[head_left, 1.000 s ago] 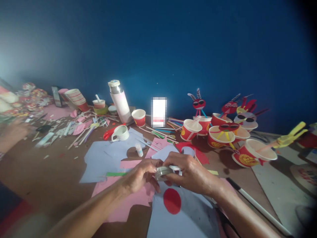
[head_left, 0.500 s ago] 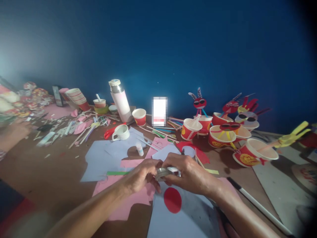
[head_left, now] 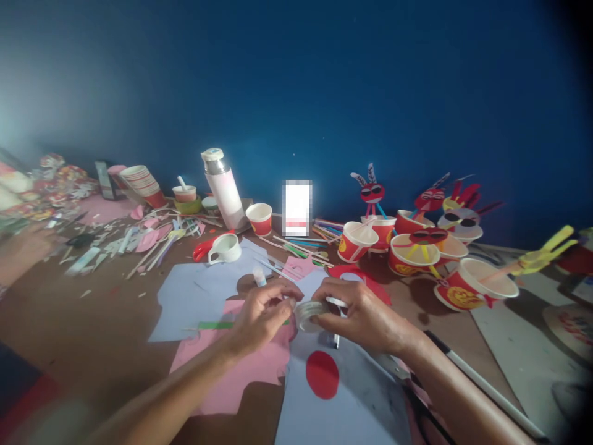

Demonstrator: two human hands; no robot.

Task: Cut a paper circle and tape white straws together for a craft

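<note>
My right hand (head_left: 364,315) is closed around a roll of clear tape (head_left: 309,316), holding it above the paper. A slim white piece (head_left: 337,301) also shows between its fingers; its kind is unclear. Just left of the roll, my left hand (head_left: 264,318) pinches thumb and fingertips together at the roll's edge; whatever lies in the pinch is too small to make out. Below both hands, a red paper circle (head_left: 322,375) lies on a pale blue sheet (head_left: 343,414). Scissors (head_left: 424,411) with dark handles lie partly under my right forearm.
Red paper cups (head_left: 356,242) with paper-and-straw figures stand at right. A white flask (head_left: 225,191), a cup (head_left: 259,219) and a white mug (head_left: 225,248) stand behind. Pink paper (head_left: 227,371), a glue stick (head_left: 259,276) and scraps lie around. Another person's hand (head_left: 28,253) is at far left.
My left hand has drawn back slightly left from the tape roll, and more of the roll now shows. My right hand has shifted a little, uncovering the scissors.
</note>
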